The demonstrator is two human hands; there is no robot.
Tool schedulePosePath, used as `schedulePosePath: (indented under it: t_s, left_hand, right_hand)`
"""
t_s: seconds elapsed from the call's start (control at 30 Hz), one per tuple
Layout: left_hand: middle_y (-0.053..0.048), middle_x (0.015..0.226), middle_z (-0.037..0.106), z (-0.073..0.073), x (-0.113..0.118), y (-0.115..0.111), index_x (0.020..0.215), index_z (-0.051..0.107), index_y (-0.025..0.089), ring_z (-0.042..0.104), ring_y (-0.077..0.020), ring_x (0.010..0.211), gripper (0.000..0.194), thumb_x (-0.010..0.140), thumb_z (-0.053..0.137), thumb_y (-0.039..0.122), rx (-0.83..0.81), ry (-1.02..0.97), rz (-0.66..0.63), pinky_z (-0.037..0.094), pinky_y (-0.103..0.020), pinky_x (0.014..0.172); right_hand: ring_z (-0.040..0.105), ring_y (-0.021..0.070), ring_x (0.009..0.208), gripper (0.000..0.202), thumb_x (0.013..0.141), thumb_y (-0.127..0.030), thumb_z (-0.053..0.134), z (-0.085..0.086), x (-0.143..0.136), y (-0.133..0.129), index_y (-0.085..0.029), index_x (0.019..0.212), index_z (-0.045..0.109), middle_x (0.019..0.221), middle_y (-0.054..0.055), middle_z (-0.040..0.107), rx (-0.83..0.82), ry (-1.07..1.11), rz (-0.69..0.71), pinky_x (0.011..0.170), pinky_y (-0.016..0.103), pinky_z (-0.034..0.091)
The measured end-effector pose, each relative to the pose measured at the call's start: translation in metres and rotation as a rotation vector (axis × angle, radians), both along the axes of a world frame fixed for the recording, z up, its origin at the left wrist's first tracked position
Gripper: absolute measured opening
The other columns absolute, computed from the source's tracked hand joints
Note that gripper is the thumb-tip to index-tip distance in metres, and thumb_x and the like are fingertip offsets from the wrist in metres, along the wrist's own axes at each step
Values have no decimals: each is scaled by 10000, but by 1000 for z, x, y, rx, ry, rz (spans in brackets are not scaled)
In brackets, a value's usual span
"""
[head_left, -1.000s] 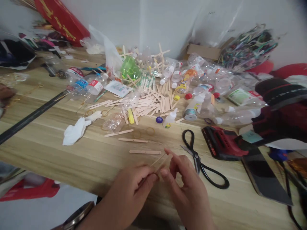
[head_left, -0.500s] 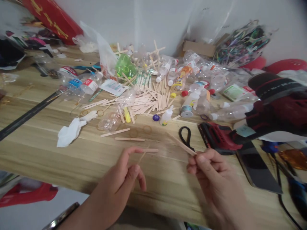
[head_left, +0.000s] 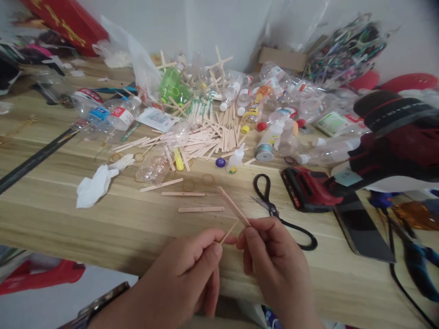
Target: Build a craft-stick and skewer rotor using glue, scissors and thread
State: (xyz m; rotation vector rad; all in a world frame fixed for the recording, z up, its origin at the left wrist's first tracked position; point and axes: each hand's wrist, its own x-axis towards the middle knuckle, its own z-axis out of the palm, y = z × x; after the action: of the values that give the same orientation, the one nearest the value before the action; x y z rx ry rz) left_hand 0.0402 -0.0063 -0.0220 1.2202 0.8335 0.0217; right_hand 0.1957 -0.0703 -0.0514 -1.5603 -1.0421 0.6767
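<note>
My right hand [head_left: 274, 260] pinches a wooden craft stick [head_left: 233, 205] near its lower end, the free end pointing up and left. Close beside it, my left hand [head_left: 192, 265] grips a thin wooden skewer [head_left: 229, 231] between thumb and index finger. The skewer's tip comes up near the craft stick's lower part; whether they touch I cannot tell. Just beyond the hands, a craft stick with a small dark mark [head_left: 201, 209] lies flat on the table, with a second marked stick [head_left: 183, 194] behind it. Black-handled scissors [head_left: 272, 209] lie right of the held stick.
Heaped craft sticks [head_left: 206, 139] and plastic bottles [head_left: 274, 109] cover the table's back. A small glue bottle [head_left: 235, 160] stands before them. At right are a red-black power tool [head_left: 308, 189], a phone [head_left: 363, 228] and pliers [head_left: 416, 260]. Crumpled tissue [head_left: 94, 186] lies left.
My right hand has moved left with the craft stick, uncovering the scissors. My left hand has closed its thumb and index finger on the skewer and shifted slightly right, so the hands are nearly together.
</note>
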Motion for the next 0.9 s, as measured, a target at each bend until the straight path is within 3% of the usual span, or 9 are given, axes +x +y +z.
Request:
schedulePosePath:
  t_s: [0.07,0.23,0.53,0.63,0.73,0.8,0.9]
  left_hand:
    - [82,489,503,-2,-1,-1,1317,508,179,346,-82,414,523,971,345,535,3,9,4,252,-169,394]
    - [86,482,493,-4,-2,-2,1365,483,177,351,-84,423,528,980,337,509,20,1,-7,262,-176,414]
    - [88,485,477,-3,-2,-3,1313,520,180,365,-91,443,495,985,334,499,41,13,-20,277,-201,451]
    - [93,482,454,-3,-1,-2,1225,550,184,360,-91,453,447,983,341,496,61,4,-11,277,-207,468]
    - [102,471,399,-4,0,-1,1000,561,190,301,-86,438,372,974,357,500,56,-7,3,242,-214,455]
    - [105,465,368,-5,1,0,847,509,199,263,-79,423,368,956,373,523,19,-25,16,218,-221,447]
    - [107,472,333,-6,2,1,790,471,203,216,-76,424,373,917,411,548,-70,-65,52,180,-229,440]
  right_hand:
    - [457,75,326,118,914,-284,500,-5,0,-2,-217,824,536,540,-45,592,1,-69,-29,286,167,313]
    - [513,93,414,93,893,-235,505,-10,0,-4,-226,803,529,556,-35,596,34,-326,-75,338,174,339]
    - [585,101,425,89,897,-199,507,-7,1,-4,-238,823,537,561,-50,627,76,-476,-45,403,169,444]
    - [595,112,442,80,907,-207,512,-9,2,-6,-243,839,532,574,-46,623,90,-563,-25,421,182,452]
    - [601,110,472,101,914,-170,505,-9,4,-6,-249,851,514,603,-52,617,153,-641,24,446,186,439]
    - [598,111,495,119,925,-150,485,-8,5,-6,-250,865,509,615,-52,601,191,-688,76,472,196,435]
    - [592,121,515,127,928,-130,468,-7,7,-7,-246,921,519,631,-42,596,237,-723,150,501,216,448]
